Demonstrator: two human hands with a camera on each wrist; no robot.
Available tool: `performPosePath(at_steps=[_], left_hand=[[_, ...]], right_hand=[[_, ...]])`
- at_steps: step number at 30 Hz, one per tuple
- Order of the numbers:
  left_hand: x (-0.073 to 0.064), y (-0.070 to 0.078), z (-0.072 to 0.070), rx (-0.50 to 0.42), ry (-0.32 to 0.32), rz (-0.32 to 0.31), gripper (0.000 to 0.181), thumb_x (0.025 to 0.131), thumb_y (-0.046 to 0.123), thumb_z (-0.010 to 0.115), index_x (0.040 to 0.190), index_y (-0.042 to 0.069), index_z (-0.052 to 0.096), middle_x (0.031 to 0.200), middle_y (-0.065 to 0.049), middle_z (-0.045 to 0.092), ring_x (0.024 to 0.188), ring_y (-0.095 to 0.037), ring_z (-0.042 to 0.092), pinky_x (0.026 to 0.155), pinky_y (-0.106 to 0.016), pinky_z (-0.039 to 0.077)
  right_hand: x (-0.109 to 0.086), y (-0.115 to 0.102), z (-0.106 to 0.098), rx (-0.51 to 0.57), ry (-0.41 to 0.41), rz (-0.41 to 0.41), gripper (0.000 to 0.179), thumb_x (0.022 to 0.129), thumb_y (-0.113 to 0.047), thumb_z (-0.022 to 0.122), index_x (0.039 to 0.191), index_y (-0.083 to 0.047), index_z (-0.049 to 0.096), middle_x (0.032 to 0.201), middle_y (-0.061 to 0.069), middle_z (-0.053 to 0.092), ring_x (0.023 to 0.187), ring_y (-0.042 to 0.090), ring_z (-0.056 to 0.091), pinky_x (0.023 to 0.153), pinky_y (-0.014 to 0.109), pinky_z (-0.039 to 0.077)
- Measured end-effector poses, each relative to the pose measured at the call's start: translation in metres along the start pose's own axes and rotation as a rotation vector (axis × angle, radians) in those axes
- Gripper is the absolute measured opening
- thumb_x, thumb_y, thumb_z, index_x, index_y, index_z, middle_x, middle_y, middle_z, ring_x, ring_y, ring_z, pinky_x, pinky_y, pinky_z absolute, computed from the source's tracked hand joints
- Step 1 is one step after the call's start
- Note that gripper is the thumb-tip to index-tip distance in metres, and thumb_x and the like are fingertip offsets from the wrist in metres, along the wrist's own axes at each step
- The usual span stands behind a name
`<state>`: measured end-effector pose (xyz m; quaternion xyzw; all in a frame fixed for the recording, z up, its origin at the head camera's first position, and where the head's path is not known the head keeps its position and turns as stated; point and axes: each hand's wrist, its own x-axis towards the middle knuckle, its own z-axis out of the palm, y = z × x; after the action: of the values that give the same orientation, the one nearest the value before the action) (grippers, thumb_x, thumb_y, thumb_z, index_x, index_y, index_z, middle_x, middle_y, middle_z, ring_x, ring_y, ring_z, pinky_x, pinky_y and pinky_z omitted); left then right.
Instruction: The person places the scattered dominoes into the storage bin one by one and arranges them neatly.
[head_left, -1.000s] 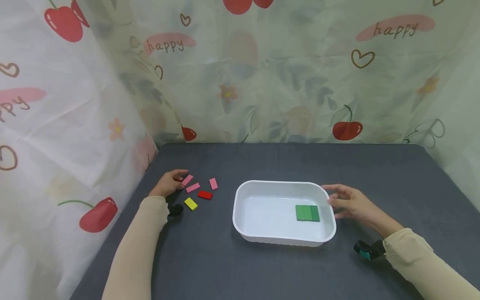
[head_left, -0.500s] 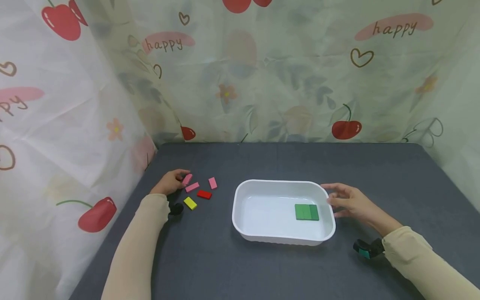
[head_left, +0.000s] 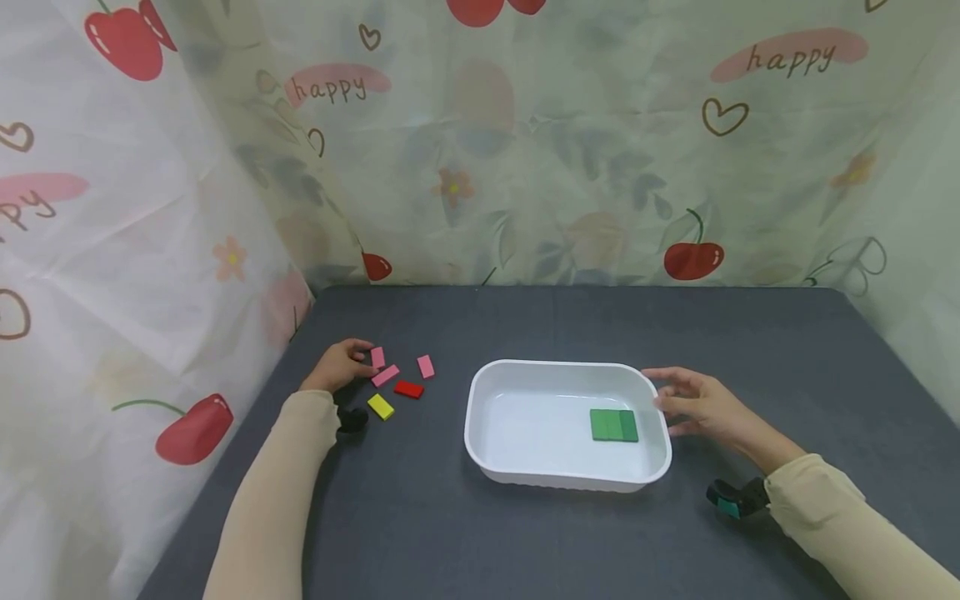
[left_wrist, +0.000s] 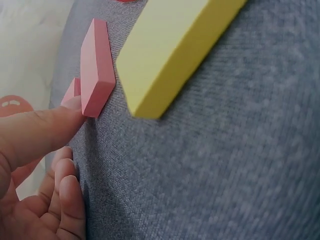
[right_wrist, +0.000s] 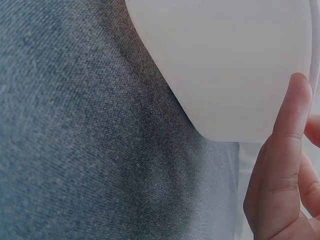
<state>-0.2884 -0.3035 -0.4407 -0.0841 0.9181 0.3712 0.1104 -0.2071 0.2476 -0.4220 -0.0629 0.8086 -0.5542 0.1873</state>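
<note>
In the head view my left hand (head_left: 339,364) is at the left of the table, its thumb and index finger at the two ends of a small pink block (head_left: 377,357). A second pink block (head_left: 386,376) lies close by the thumb tip. Seen from the left wrist, the thumb (left_wrist: 45,132) reaches to the pink blocks and the index fingertip is hidden. My right hand (head_left: 701,406) rests its extended fingers against the right end of a white plastic tray (head_left: 525,482). A green block group (head_left: 613,425) lies inside that tray.
A third pink block (head_left: 426,367), a red block (head_left: 408,389) and a yellow block (head_left: 381,407) lie loose between the left hand and the tray. Patterned curtains (head_left: 525,167) hang behind and at the left of the dark table (head_left: 525,550).
The pink block at the left fingertips has turned to stand more upright in the head view, and the left fingers have shifted slightly. The right hand and tray have stayed put.
</note>
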Motion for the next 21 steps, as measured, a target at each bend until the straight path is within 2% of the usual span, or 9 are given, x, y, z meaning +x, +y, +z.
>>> performPosePath(at_steps=[3,7,9,13,17,21], left_hand=[[-0.001,0.0,0.0,-0.02,0.009,-0.005,0.053,0.089,0.015,0.069,0.138,0.006,0.049,0.134,-0.023,0.048,0.119,-0.037,0.045,0.105,-0.053,0.036],[-0.002,0.002,0.002,-0.068,0.051,-0.037,0.054,0.087,0.019,0.071,0.135,0.005,0.051,0.13,-0.022,0.052,0.115,-0.035,0.048,0.103,-0.051,0.039],[-0.003,0.003,0.002,-0.116,0.067,-0.051,0.056,0.087,0.021,0.072,0.135,0.003,0.051,0.129,-0.022,0.053,0.113,-0.034,0.05,0.102,-0.049,0.041],[-0.005,0.011,-0.001,-0.276,0.09,-0.054,0.056,0.088,0.02,0.071,0.136,0.001,0.048,0.132,-0.022,0.054,0.115,-0.032,0.053,0.105,-0.045,0.041],[-0.01,0.035,-0.003,-0.425,0.083,0.007,0.057,0.089,0.015,0.07,0.139,0.001,0.045,0.135,-0.02,0.053,0.118,-0.03,0.056,0.106,-0.041,0.042],[-0.028,0.077,0.002,-0.512,0.048,0.093,0.057,0.088,0.013,0.071,0.139,0.006,0.048,0.135,-0.016,0.054,0.12,-0.028,0.055,0.108,-0.043,0.039]], right_hand=[[-0.001,0.0,0.0,0.002,0.001,-0.008,0.064,0.093,-0.022,0.065,0.145,0.0,0.036,0.105,0.013,0.061,0.092,0.016,0.062,0.074,0.038,0.058],[-0.001,0.0,0.0,0.003,0.001,-0.01,0.064,0.092,-0.023,0.065,0.145,0.0,0.037,0.105,0.014,0.061,0.092,0.016,0.062,0.074,0.038,0.058],[-0.001,0.0,0.001,0.003,0.0,-0.007,0.064,0.092,-0.023,0.066,0.145,0.0,0.036,0.105,0.014,0.061,0.092,0.016,0.061,0.074,0.038,0.058],[0.0,0.0,0.001,0.006,-0.004,-0.001,0.064,0.092,-0.023,0.066,0.145,0.0,0.036,0.103,0.012,0.06,0.092,0.015,0.061,0.074,0.038,0.058],[0.0,0.001,0.0,0.013,-0.005,0.0,0.064,0.092,-0.022,0.066,0.145,0.0,0.036,0.103,0.011,0.06,0.092,0.013,0.061,0.074,0.038,0.058],[0.0,0.001,-0.001,0.021,-0.015,-0.005,0.065,0.093,-0.023,0.065,0.145,0.0,0.035,0.104,0.011,0.061,0.091,0.01,0.062,0.074,0.037,0.058]])
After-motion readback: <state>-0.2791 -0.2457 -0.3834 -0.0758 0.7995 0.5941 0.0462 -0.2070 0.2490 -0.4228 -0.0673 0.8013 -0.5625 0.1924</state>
